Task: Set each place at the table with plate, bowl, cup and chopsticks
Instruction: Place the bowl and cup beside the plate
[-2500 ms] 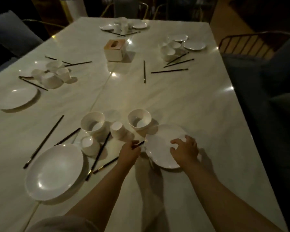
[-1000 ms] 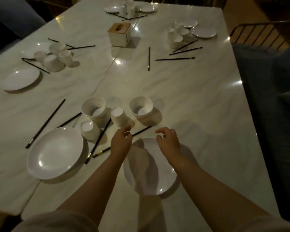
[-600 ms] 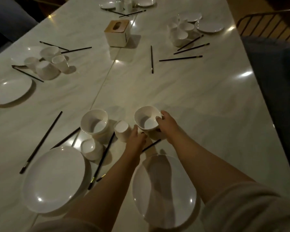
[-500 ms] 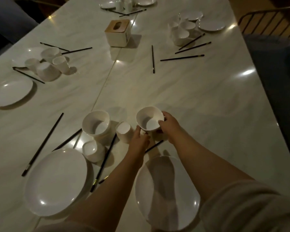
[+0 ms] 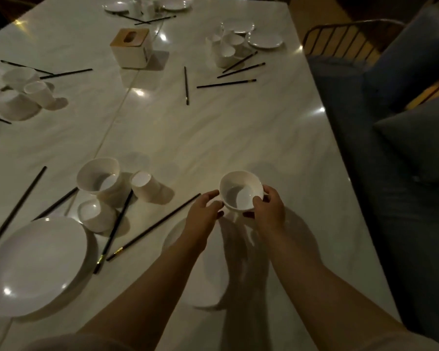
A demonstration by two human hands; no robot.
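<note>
A small white bowl [image 5: 240,192] is held above the table, just beyond the far rim of a white plate [image 5: 211,279] in front of me. My right hand [image 5: 268,210] grips the bowl's right side, thumb over the rim. My left hand [image 5: 204,214] touches its left side with its fingertips. My forearms hide much of the plate. A black chopstick [image 5: 152,228] lies slanted to the left of my left hand. Further left stand another bowl [image 5: 99,177], a cup [image 5: 143,184], a small cup [image 5: 94,215] and a large plate [image 5: 34,264].
A tissue box [image 5: 131,46] stands mid-table at the back. Clusters of bowls, cups and plates lie at the far right [image 5: 228,49], far left [image 5: 20,92] and far end [image 5: 140,6], with loose chopsticks [image 5: 226,83] among them. A blue upholstered chair [image 5: 401,102] is right of the table.
Both hands reached from the plate to the bowl, took hold of it and carried it to the right and toward me, to just beyond the plate's far rim.
</note>
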